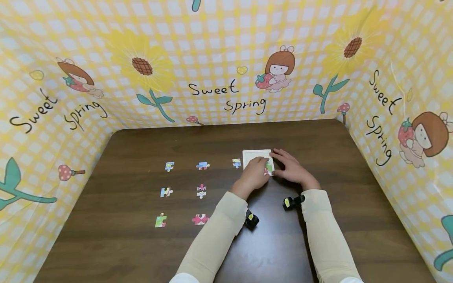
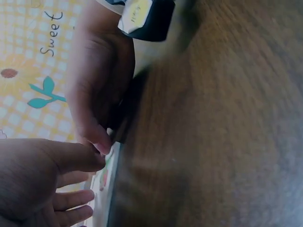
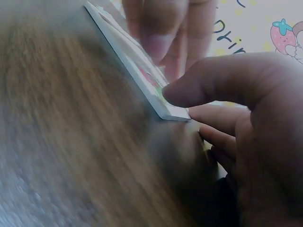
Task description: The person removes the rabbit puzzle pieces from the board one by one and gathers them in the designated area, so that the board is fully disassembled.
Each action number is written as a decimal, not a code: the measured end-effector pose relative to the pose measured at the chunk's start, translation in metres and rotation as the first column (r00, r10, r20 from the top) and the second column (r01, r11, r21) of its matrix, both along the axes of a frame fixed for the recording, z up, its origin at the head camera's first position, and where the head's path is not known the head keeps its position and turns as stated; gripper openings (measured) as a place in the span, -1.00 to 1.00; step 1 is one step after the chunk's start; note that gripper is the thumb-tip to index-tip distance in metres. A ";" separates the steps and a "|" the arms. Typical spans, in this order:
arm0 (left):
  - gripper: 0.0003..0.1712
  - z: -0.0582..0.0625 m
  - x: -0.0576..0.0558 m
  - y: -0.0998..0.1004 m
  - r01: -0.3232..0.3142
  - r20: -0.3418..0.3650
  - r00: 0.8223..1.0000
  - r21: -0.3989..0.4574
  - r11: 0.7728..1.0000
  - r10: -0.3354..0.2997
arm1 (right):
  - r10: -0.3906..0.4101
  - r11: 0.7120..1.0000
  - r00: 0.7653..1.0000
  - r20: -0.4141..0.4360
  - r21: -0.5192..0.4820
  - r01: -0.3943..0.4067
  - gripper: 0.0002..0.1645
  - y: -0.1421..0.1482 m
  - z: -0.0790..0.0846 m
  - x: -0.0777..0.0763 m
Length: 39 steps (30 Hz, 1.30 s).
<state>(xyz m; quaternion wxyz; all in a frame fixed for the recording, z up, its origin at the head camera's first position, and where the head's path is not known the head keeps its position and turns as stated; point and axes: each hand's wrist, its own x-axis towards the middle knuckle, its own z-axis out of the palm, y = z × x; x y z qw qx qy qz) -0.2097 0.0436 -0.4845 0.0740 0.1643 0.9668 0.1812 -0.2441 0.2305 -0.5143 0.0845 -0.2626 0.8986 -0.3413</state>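
A small white puzzle tray [image 1: 249,155] lies on the table, with a green and pink jigsaw piece [image 1: 268,168] at its front right corner. My left hand [image 1: 254,173] is over the tray, its fairly straight fingers pressing down on that corner. My right hand [image 1: 293,169] holds the tray's right side. In the right wrist view its thumb [image 3: 199,85] reaches onto the corner beside the green piece, with the other fingers at the edge. From the left wrist, both thumbs meet at the tray's corner. My left hand hides much of the tray's inside.
Loose jigsaw pieces lie spaced out left of the tray: a blue and yellow piece [image 1: 236,163] near its edge, a blue piece [image 1: 203,166], a pink piece [image 1: 200,219], a green piece [image 1: 161,221] and several others. Yellow checked cloth [image 1: 212,47] walls the brown table [image 1: 120,251].
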 end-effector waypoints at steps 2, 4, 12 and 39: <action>-0.34 -0.002 0.000 0.000 -0.008 0.003 1.000 -0.023 1.000 0.008 | -0.002 1.000 1.000 -0.002 0.005 0.002 -0.17 0.000 -0.001 0.000; -0.36 -0.004 0.000 0.000 -0.014 -0.003 1.000 -0.029 0.999 0.014 | -0.004 1.000 1.000 -0.001 0.007 0.004 -0.17 0.000 0.000 0.000; -0.48 -0.006 -0.002 -0.001 -0.027 -0.046 0.999 -0.042 0.999 0.025 | -0.001 1.000 1.000 -0.007 0.007 0.001 -0.17 -0.002 0.001 -0.001; -0.59 -0.007 0.000 -0.005 -0.045 -0.080 0.995 0.079 0.996 0.052 | -0.014 1.000 1.000 -0.008 -0.005 0.014 -0.16 -0.002 -0.001 0.003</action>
